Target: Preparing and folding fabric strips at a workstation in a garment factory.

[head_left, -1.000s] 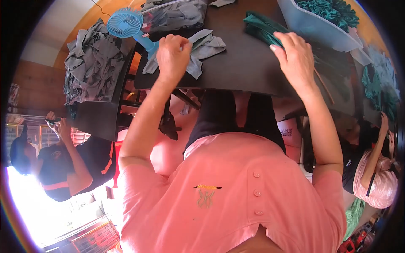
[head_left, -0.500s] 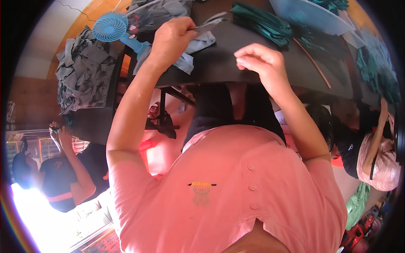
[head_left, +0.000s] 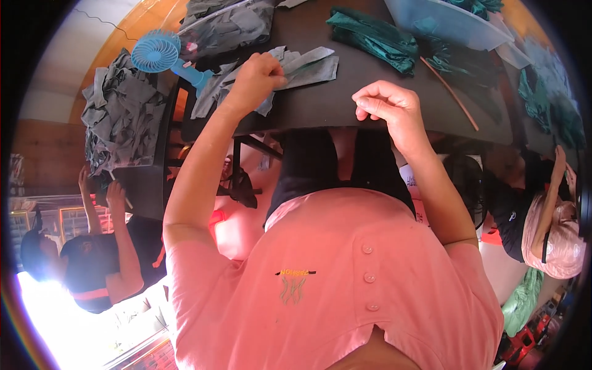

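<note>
Far-right bin: we see green fabric in the translucent bin.
Far-left container: grey cloth pieces fill it.
Dark tabletop: grey strips lie by the near-left corner, a green bundle toward the far edge.
Room: we see co-workers on both sides.
Left fingers: curled over the strips; we cannot tell whether they grip.
Right fingers: drawn together above the near edge.

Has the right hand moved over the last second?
Yes. The right hand has come away from the green bundle, leftward and toward the near edge of the table, judged against the brown stick.
</note>
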A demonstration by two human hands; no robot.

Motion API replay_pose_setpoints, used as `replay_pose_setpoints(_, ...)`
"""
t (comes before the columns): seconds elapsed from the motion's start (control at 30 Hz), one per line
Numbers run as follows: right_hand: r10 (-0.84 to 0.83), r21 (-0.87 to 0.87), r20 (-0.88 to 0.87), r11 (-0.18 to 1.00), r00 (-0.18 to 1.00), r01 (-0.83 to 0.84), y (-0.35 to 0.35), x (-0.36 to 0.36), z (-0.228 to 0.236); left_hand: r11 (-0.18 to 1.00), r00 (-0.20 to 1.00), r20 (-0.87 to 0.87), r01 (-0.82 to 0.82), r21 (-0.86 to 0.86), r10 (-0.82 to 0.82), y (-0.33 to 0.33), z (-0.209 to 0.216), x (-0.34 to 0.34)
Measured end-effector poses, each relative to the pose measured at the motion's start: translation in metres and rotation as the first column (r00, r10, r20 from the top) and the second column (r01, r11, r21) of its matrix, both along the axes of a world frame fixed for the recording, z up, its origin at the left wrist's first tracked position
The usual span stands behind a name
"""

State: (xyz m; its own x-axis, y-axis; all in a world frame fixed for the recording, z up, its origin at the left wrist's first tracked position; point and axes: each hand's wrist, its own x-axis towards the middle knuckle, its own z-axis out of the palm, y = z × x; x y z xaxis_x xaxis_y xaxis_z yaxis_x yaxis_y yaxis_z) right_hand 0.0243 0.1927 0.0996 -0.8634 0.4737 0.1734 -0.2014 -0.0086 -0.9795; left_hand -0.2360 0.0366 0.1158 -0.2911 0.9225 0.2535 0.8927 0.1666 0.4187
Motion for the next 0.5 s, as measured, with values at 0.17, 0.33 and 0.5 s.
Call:
replay_pose_setpoints(0.17, -0.032, -0.001, -0.047, 0.999, 0.998, 0.032, -0.004, 0.006, -0.001, 0.979, 0.987, -0.055, -0.142, 0.149, 0.151, 0.002, 0.016, 0.015)
replay_pose_setpoints(0.33, -0.013, -0.052, 0.001, 0.999, 1.0, 0.013, -0.009, 0.011, 0.009, 0.983, 0.974, 0.193, -0.14, 0.119, 0.116, 0.009, 0.047, 0.077)
replay_pose_setpoints(0.5, -0.064, -0.197, 0.089, 0.977, 0.994, 0.081, -0.014, 0.009, 0.014, 0.988, 0.621, 0.784, -0.135, 0.078, 0.023, 0.026, 0.019, 0.128)
